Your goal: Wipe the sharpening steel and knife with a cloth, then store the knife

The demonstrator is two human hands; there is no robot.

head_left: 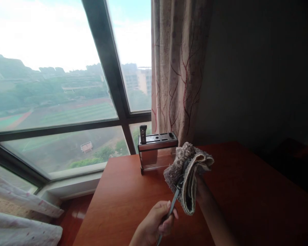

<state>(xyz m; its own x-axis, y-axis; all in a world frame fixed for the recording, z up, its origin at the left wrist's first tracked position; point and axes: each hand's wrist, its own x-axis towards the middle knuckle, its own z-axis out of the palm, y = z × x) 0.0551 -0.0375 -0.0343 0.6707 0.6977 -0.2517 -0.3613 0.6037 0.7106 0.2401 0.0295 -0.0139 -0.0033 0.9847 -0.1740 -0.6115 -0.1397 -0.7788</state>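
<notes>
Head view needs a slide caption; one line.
Left hand grips a slender metal tool as the right hand holds a gray cloth around its dark end, over a reddish table.

I record a reddish-brown table point(118, 194) with a smooth, faintly glossy top. Near its far edge, closer to the far left corner than the far right, I note a slotted rack point(157, 146) standing upright, a black handle point(143, 134) projecting from its left end.
</notes>
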